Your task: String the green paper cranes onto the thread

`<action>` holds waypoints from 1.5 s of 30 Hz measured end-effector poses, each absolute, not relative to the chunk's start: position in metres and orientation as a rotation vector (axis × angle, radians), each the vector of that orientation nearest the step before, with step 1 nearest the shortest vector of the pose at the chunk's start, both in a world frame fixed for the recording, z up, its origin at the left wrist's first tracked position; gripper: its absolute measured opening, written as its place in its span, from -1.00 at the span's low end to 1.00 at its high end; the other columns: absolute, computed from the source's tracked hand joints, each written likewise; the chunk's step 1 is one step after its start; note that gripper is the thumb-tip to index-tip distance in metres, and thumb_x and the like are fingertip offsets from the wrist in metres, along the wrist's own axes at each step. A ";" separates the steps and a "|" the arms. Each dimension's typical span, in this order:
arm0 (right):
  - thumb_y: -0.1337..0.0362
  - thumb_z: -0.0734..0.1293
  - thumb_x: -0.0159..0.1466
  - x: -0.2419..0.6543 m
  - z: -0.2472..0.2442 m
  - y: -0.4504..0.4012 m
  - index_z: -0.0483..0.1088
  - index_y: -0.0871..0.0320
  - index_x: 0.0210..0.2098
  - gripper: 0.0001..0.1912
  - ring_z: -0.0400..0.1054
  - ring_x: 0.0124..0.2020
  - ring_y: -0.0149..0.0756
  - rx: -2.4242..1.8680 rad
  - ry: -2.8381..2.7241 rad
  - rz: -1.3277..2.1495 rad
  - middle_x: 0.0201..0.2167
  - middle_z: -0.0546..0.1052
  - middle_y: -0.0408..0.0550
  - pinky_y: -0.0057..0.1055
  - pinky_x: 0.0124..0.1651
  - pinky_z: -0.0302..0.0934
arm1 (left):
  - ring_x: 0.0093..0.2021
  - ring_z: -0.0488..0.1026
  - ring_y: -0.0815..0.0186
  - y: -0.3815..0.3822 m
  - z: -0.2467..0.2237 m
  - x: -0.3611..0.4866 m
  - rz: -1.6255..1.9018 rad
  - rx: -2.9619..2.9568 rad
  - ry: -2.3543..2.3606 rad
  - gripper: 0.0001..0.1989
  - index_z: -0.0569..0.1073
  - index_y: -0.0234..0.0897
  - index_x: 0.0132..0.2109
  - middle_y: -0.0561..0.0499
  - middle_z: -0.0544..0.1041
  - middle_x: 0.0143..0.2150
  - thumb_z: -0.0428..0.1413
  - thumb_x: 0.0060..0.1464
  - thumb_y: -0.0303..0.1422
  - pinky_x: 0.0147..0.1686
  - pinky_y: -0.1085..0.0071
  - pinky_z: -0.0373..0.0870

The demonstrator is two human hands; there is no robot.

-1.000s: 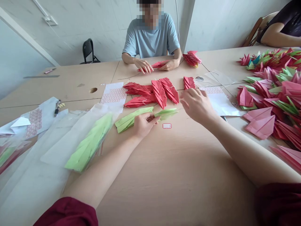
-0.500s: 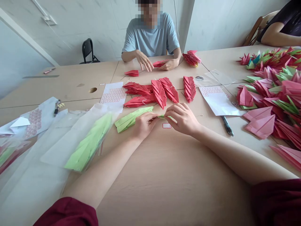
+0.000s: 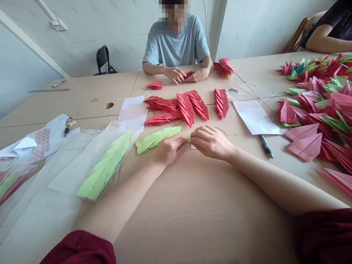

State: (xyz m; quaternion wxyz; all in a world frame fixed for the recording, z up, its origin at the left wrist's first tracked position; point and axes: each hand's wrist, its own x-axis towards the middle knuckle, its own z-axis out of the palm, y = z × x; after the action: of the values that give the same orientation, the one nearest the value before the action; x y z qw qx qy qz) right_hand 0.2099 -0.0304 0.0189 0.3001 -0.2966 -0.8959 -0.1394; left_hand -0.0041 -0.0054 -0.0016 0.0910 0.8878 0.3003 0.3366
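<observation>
My left hand (image 3: 169, 149) and my right hand (image 3: 211, 143) meet over the middle of the table, fingers pinched together. Between their fingertips a bit of green folded paper (image 3: 189, 140) shows; most of it is hidden. Just behind my left hand lies a bundle of light-green folded paper (image 3: 150, 140). A small red-bordered label (image 3: 193, 147) lies partly covered under my right hand. Beyond the hands sit several red folded-paper bundles (image 3: 185, 110) with white string, and one more red bundle (image 3: 221, 104) stands apart to the right.
On the left, a clear plastic bag (image 3: 66, 179) holds green folded paper. White label sheets (image 3: 132, 110) and a black pen (image 3: 266, 146) lie about. Pink and green folded paper (image 3: 316, 113) heaps on the right. Opposite, a person in blue (image 3: 177, 44) handles red paper.
My right hand has shifted slightly left and its fingers have curled over the green paper, hiding more of it. The person opposite has brought a raised hand down to the red paper.
</observation>
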 end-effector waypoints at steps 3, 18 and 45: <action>0.40 0.18 0.35 0.209 0.018 -0.032 0.37 0.15 -0.25 -0.85 0.31 -0.21 -0.29 -0.829 -2.351 -0.395 -0.19 0.51 -0.03 -0.33 -0.23 0.15 | -0.22 0.53 0.32 -0.008 0.000 -0.001 1.053 2.651 0.874 -0.82 0.51 -0.24 -0.16 -0.03 0.58 -0.20 0.00 0.26 -0.39 -0.19 0.44 0.41; 0.36 0.22 0.32 0.212 0.009 -0.025 0.34 0.11 -0.23 -0.92 0.33 -0.19 -0.26 -0.937 -2.128 -0.074 -0.19 0.50 -0.02 -0.32 -0.14 0.24 | -0.24 0.51 0.35 -0.004 0.005 0.001 1.200 2.589 0.883 -0.86 0.51 -0.26 -0.18 -0.03 0.56 -0.24 0.04 0.24 -0.41 -0.22 0.46 0.42; 0.29 0.26 0.35 0.211 0.001 -0.020 0.43 0.09 -0.14 -0.86 0.35 -0.10 -0.25 -0.889 -2.175 0.017 -0.19 0.54 -0.02 -0.28 -0.08 0.25 | -0.26 0.50 0.32 -0.002 0.004 -0.006 1.001 2.589 0.828 -0.84 0.48 -0.24 -0.18 -0.03 0.55 -0.27 -0.01 0.25 -0.41 -0.22 0.40 0.45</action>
State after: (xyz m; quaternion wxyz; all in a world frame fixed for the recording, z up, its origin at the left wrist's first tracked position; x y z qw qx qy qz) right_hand 0.2114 -0.0204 0.0011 0.3858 -0.3491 -0.8540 0.0066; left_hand -0.0056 -0.0022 0.0043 0.1221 0.8871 0.2837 0.3430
